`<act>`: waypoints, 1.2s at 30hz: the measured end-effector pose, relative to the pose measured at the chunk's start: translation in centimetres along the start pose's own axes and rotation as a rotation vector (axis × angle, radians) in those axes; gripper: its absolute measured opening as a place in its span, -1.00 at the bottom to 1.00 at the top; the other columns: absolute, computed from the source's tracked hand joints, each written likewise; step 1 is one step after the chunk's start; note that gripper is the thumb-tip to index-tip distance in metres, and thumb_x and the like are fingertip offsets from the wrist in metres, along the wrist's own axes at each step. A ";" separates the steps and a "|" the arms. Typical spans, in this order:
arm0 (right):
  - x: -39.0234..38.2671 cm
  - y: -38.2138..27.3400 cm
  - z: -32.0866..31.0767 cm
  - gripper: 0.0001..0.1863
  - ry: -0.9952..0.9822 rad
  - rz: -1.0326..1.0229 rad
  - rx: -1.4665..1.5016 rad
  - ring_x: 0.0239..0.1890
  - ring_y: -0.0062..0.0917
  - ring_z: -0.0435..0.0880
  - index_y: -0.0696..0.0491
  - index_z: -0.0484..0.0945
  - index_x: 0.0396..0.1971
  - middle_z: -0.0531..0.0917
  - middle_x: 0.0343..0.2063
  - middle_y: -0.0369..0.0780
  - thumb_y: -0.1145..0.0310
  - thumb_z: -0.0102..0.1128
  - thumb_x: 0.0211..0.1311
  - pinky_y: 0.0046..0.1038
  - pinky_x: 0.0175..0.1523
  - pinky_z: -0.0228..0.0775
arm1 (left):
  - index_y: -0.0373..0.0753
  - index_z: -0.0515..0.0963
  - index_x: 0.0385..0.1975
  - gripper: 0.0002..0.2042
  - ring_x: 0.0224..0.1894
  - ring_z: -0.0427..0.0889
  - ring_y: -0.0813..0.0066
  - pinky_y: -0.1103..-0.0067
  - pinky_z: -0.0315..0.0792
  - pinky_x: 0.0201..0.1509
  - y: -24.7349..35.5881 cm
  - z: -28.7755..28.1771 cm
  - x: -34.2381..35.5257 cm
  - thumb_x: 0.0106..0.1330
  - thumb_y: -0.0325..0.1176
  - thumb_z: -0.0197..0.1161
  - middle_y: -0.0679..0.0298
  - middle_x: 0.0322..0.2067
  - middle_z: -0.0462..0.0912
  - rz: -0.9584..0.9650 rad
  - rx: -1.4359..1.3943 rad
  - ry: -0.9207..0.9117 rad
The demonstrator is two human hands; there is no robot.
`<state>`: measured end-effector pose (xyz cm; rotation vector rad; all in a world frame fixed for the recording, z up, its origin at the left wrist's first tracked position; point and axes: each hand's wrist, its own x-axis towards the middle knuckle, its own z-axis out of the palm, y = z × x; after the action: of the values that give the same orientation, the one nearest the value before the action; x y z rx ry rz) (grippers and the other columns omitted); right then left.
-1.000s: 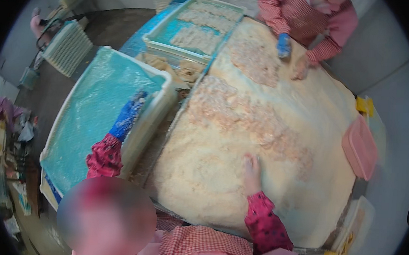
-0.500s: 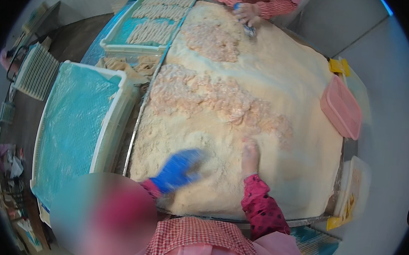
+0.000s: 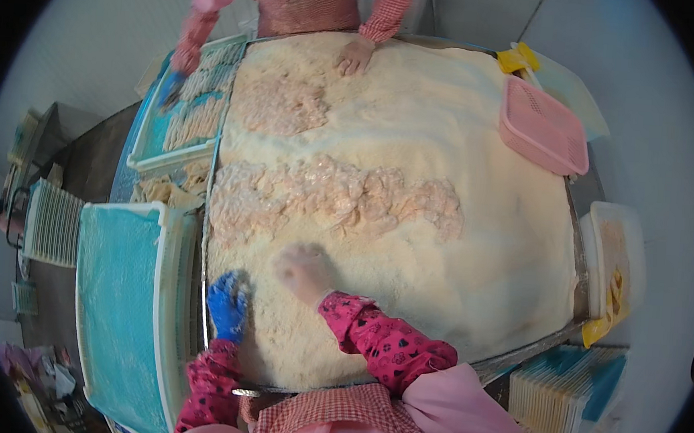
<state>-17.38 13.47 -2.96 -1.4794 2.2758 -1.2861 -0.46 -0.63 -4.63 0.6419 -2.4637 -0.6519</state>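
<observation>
My left hand (image 3: 228,306), in a blue glove, rests on pale breadcrumb-like crumbs (image 3: 373,307) beside the table's left edge. Its fingers are curled together, with crumbs on the glove; anything inside them is hidden. My right hand (image 3: 304,273) is over the crumbs a little farther right, its fingers smeared by motion. Beyond both hands lies a long bank of wet, pinkish raw meat pieces (image 3: 349,192), partly dusted with crumbs. A smaller heap of the same meat (image 3: 281,106) sits farther away.
A blue-lined white tray (image 3: 115,305) stands left of the table. Behind it, another tray (image 3: 152,153) holds rows of coated strips. Across the table a co-worker's blue-gloved hand (image 3: 172,90) is over that tray, the other hand (image 3: 355,56) on the crumbs. A pink basket (image 3: 542,130) sits far right.
Both my hands have moved left, the left one to the table's edge. The view has shifted, showing more of the co-worker, whose blue-gloved hand has gone from the table to the far tray.
</observation>
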 end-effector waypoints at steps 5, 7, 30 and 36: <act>-5.4 2.9 -4.6 -0.84 -0.332 -0.088 -0.299 -0.20 -0.34 0.48 0.05 0.52 -0.44 0.52 -0.33 -0.20 0.28 0.07 0.05 -0.33 -0.08 0.28 | -0.23 0.54 -0.19 -0.70 -0.12 0.48 0.14 0.39 0.36 -0.03 8.9 2.1 -3.6 0.02 -0.42 0.16 0.09 -0.17 0.53 0.217 -0.149 -0.270; -9.2 8.5 -8.6 -0.86 -0.043 0.255 -0.247 -0.24 -0.41 0.48 0.07 0.50 -0.40 0.52 -0.37 -0.22 0.35 0.07 0.06 -0.38 -0.09 0.29 | -0.21 0.54 -0.20 -0.70 -0.19 0.50 0.13 0.39 0.40 -0.10 11.4 3.3 -3.5 -0.01 -0.44 0.16 0.10 -0.21 0.54 0.368 -0.183 -0.349; -10.3 -0.4 -5.4 -0.78 -0.215 0.155 0.001 -0.28 -0.37 0.52 0.15 0.48 -0.29 0.52 -0.38 -0.13 0.41 0.14 0.03 -0.48 -0.13 0.33 | -0.12 0.51 -0.16 -0.71 -0.27 0.51 0.16 0.39 0.41 -0.19 7.5 2.8 0.8 0.07 -0.30 0.20 0.18 -0.25 0.55 0.295 0.075 -0.372; -8.8 -0.2 -7.5 -0.75 -0.192 0.956 0.732 -0.15 -0.42 0.51 0.11 0.50 -0.19 0.54 -0.19 -0.28 0.38 0.10 0.12 -0.40 -0.02 0.32 | -0.22 0.45 -0.12 -0.75 -0.21 0.51 0.38 0.45 0.38 -0.14 8.2 2.1 0.4 0.24 -0.30 0.10 0.29 -0.20 0.55 -0.631 -1.020 -0.322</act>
<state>-16.72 24.79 -0.95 -0.1911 1.6731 -1.3013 -4.52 6.18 -1.54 0.8888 -1.7359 -2.1707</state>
